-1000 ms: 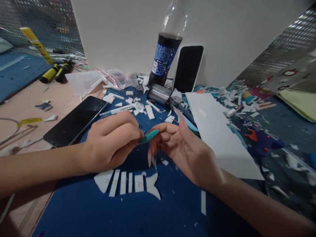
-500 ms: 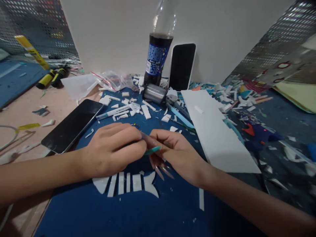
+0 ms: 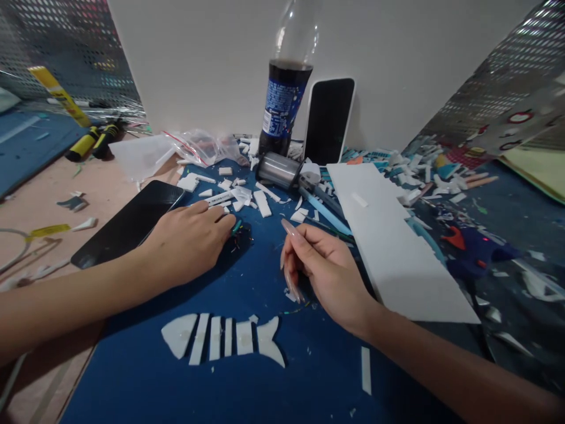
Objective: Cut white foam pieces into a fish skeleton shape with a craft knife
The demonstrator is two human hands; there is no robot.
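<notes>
My left hand (image 3: 194, 238) is low over the mat beside a phone. Its fingers are bent and close together, tips at a small tangle of dark thin strands (image 3: 242, 234). A teal tip shows there; whether it is a nail or a loose piece is unclear. My right hand (image 3: 324, 265) is curled, thumb against the bent fingers, long pale nails showing. Anything inside it is hidden. Below it a thin dark, yellow-flecked strand (image 3: 293, 310) crosses the mat. Nearer me, several white pieces form a fish (image 3: 245, 338), with a head, strips and a tail, small gaps between them.
A black phone (image 3: 128, 227) lies at left. Behind are a cola bottle (image 3: 285, 106), a second phone (image 3: 329, 121) leaning upright, a wire spool (image 3: 278, 169) and white scraps. At right lie a white sheet (image 3: 401, 253), a dark blue glue gun (image 3: 474, 253) and a white strip (image 3: 366, 370).
My hands, together half a second ago, have parted. The left went back and left to the tangle of strands; the right shifted slightly right. The whole fish shape is now uncovered.
</notes>
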